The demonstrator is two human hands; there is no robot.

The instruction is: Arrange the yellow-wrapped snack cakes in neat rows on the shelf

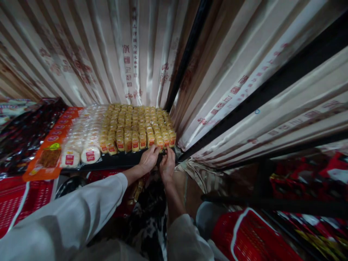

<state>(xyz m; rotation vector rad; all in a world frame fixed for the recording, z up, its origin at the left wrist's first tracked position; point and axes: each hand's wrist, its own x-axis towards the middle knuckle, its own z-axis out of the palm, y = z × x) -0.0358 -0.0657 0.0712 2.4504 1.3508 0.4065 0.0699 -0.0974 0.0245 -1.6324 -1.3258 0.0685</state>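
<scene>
Rows of small yellow wrapped cakes (135,139) with red labels stand packed on a dark shelf (114,159). My left hand (149,158) is closed, its fingertips pinching the lower front of a wrapped cake (159,141) near the right end of the front row. Beside it, my right hand (168,163) has its fingers bent and pressed to the bottom of the neighbouring cake; the exact grip is partly hidden. Left of the yellow rows lie round white wrapped cakes (91,154), then a flat orange snack packet (50,156).
Dark shiny packets (24,134) lie at the far left. A pleated printed curtain (146,47) hangs behind the shelf, with black poles (244,101) crossing it. Red baskets (252,235) stand low at right and left. More red packets (310,177) sit on a rack at right.
</scene>
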